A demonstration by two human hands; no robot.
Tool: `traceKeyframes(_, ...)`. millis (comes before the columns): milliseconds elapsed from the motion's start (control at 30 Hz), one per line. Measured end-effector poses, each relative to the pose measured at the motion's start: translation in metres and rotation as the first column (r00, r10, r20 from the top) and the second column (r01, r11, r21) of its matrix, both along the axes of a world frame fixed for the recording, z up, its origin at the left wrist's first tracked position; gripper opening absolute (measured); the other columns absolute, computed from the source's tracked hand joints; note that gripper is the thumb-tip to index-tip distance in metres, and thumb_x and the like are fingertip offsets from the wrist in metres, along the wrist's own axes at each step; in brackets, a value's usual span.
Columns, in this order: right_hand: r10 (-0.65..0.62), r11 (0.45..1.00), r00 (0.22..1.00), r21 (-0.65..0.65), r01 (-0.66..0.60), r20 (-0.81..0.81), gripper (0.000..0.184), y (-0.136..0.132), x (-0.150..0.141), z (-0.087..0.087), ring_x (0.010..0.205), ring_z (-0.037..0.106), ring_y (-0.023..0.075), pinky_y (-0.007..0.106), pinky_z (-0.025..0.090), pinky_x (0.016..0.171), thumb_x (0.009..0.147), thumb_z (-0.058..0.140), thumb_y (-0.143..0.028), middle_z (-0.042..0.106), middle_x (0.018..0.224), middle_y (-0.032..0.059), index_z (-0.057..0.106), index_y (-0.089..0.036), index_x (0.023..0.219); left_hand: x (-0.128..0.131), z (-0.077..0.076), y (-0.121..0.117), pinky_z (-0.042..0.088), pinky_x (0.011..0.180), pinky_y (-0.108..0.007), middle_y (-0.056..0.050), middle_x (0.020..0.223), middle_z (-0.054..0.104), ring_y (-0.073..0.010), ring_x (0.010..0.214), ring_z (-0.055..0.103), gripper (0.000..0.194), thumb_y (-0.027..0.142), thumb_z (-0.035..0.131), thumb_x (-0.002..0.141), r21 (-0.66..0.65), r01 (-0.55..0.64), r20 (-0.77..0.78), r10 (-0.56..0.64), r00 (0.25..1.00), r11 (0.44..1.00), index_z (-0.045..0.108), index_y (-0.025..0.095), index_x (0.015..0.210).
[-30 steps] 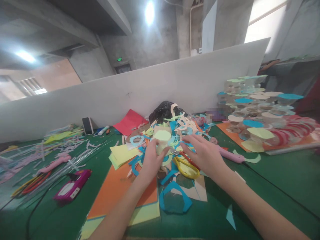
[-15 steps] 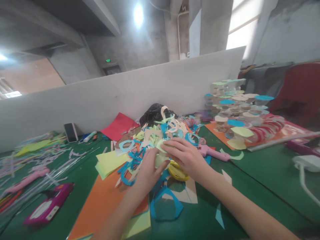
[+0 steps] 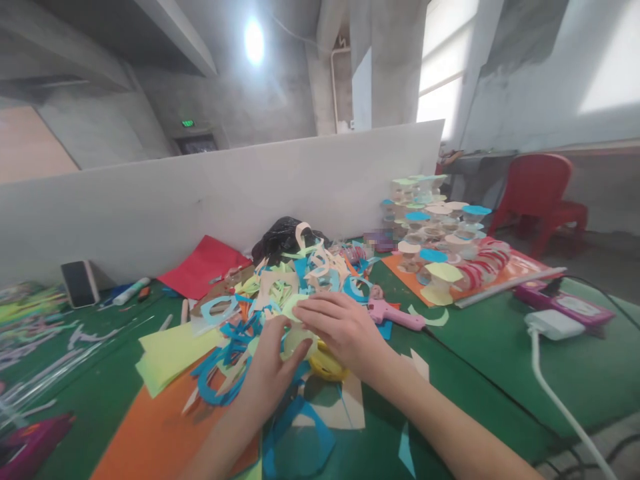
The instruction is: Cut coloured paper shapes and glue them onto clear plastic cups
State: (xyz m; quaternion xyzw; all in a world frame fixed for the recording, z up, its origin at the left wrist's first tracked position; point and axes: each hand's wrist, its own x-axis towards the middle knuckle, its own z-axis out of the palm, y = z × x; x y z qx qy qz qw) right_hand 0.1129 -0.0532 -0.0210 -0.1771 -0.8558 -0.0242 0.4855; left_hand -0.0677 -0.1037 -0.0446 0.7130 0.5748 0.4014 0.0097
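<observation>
My left hand [image 3: 270, 370] and my right hand [image 3: 336, 331] meet over a small pale yellow paper-covered piece [image 3: 294, 337] at the front of a heap of paper scraps [image 3: 295, 273]. The left hand's fingers curl round its left side. The right hand lies over its top with fingers together, pressing on it. Yellow-handled scissors [image 3: 327, 367] lie right under the right hand. A pink glue gun [image 3: 395, 315] lies just to the right of that hand.
An orange sheet [image 3: 155, 427] and yellow sheets [image 3: 170, 350] lie at the front left on the green table [image 3: 480, 373]. Rows of paper-topped cups [image 3: 435, 233] stand at the right. A white adapter with cable [image 3: 550, 325], a phone [image 3: 80, 283], a red chair [image 3: 537, 190].
The view has swung to the right. My right hand has come down from the scrap heap onto the top of the yellow piece that the left hand holds.
</observation>
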Motion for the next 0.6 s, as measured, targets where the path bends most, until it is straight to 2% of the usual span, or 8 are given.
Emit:
traceKeyframes(167,-0.068,0.998,0.995,-0.016,0.067,-0.072,0.029,0.003,0.010,0.015,0.113,0.059,0.0188,0.037,0.050,0.099,0.100,0.046,-0.022,0.070,0.119,0.0035,0.067,-0.022,0.121,-0.004,-0.002,0.001,0.048,0.090,-0.044,-0.011,0.119,0.058,-0.0256,0.109,0.056,0.039,0.041,0.047,0.093,0.097,-0.039,0.015,0.038,0.999,0.995,0.043,0.023,0.127)
traceKeyframes(300,-0.189,0.981,0.969,0.005,0.192,-0.158,0.029,0.011,0.034,0.035,0.108,0.061,0.0198,0.039,0.051,0.096,0.099,0.048,-0.021,0.072,0.115,0.0026,0.069,-0.026,0.119,-0.008,-0.004,0.002,0.049,0.091,-0.047,-0.012,0.122,0.057,-0.0271,0.110,0.055,0.038,0.041,0.046,0.093,0.076,-0.093,0.011,0.092,0.996,0.993,0.045,0.023,0.127)
traceKeyframes(400,-0.321,0.942,0.926,0.035,0.334,-0.198,0.026,0.021,0.065,0.049,0.104,0.060,0.0221,0.041,0.050,0.094,0.097,0.052,-0.023,0.072,0.112,0.0029,0.071,-0.027,0.115,-0.008,-0.005,0.003,0.049,0.091,-0.047,-0.011,0.117,0.059,-0.0271,0.109,0.056,0.037,0.041,0.044,0.094,0.046,-0.110,-0.019,0.111,0.994,0.993,0.047,0.023,0.126)
traceKeyframes(500,-0.499,0.851,0.846,0.081,0.520,-0.189,0.026,0.033,0.108,0.060,0.101,0.059,0.0235,0.042,0.048,0.092,0.098,0.051,-0.026,0.072,0.110,0.0033,0.071,-0.026,0.114,-0.006,-0.005,0.004,0.050,0.091,-0.047,-0.011,0.113,0.061,-0.0274,0.108,0.057,0.035,0.041,0.043,0.094,0.054,-0.104,-0.060,0.107,0.992,0.993,0.050,0.023,0.123)
traceKeyframes(600,-0.670,0.704,0.726,0.179,0.687,-0.154,0.026,0.046,0.153,0.065,0.100,0.058,0.0236,0.039,0.046,0.090,0.098,0.052,-0.032,0.073,0.107,0.0039,0.073,-0.024,0.109,-0.006,-0.004,0.004,0.050,0.090,-0.048,-0.011,0.114,0.061,-0.0281,0.109,0.057,0.033,0.041,0.042,0.093,0.055,-0.097,-0.094,0.102,0.990,0.994,0.051,0.023,0.120)
